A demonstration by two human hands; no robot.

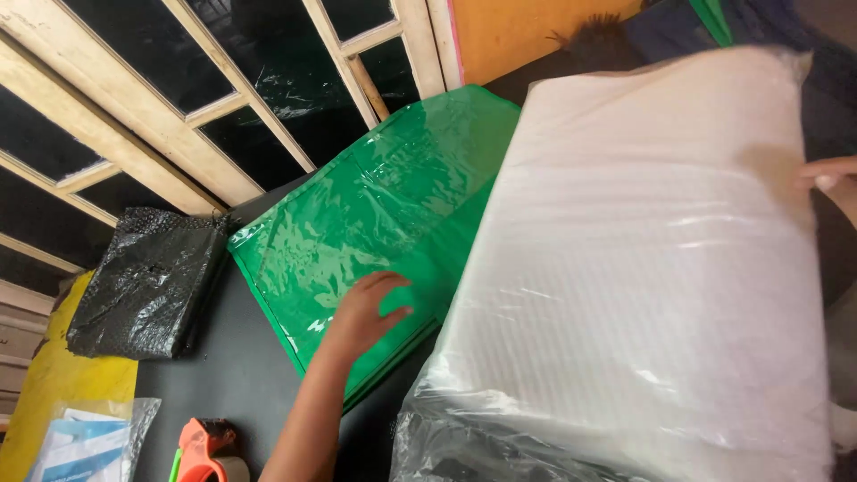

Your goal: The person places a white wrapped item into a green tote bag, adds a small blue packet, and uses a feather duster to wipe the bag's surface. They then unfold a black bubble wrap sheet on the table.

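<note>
Green plastic sheets [375, 205] lie under the flat left hand [366, 312] (fingers spread).

Even indoor light, plastic glare, slight motion blur.

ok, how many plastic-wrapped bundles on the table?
3: a black bundle at left by the window, a green bundle in the middle under the left hand, and a big white bundle at right, touched by the right hand. More may be hidden behind it.
</note>
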